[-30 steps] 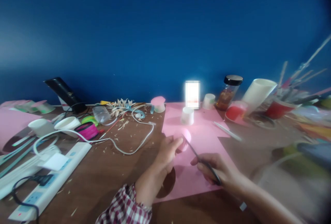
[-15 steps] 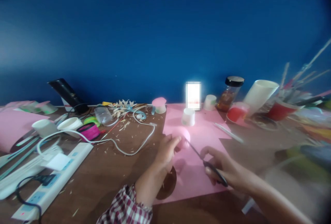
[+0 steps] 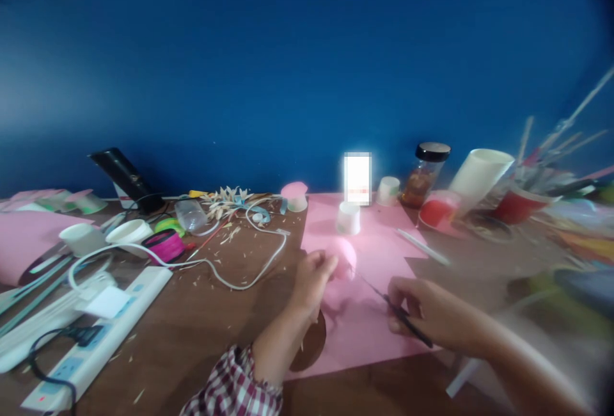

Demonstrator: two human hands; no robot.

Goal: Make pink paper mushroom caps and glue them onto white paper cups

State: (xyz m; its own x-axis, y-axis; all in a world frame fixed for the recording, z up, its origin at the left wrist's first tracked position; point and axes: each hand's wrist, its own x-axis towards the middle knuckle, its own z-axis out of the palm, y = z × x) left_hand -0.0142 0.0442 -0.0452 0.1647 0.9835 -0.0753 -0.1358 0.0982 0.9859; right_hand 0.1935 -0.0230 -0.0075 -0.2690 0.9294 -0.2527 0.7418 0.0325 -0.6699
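Between the thumb and fingers of my left hand [image 3: 311, 281] is a small round piece of pink paper [image 3: 346, 258], raised above a pink paper sheet [image 3: 359, 345]. My right hand [image 3: 432, 313] is closed round the dark handle of a pair of scissors [image 3: 410, 325]. Their thin blades point up and left, with the tips close to the lower right edge of the round piece; whether they touch is too blurred to tell. The sheet has a rounded cut-out on its left side, below my left wrist. Just beyond the round piece stands an upturned white paper cup [image 3: 349, 219].
A pink-topped cup [image 3: 295, 197] and another white cup [image 3: 388, 191] stand farther back. On the left lie a power strip [image 3: 103, 339], a white cable [image 3: 235, 287] and tape rolls [image 3: 164, 246]. To the right are a lidded jar [image 3: 425, 176] and a red container [image 3: 520, 205] of sticks.
The scissors and my right hand have moved slightly right and down, away from the pink round piece. My left hand has tilted that piece, showing more of its face.
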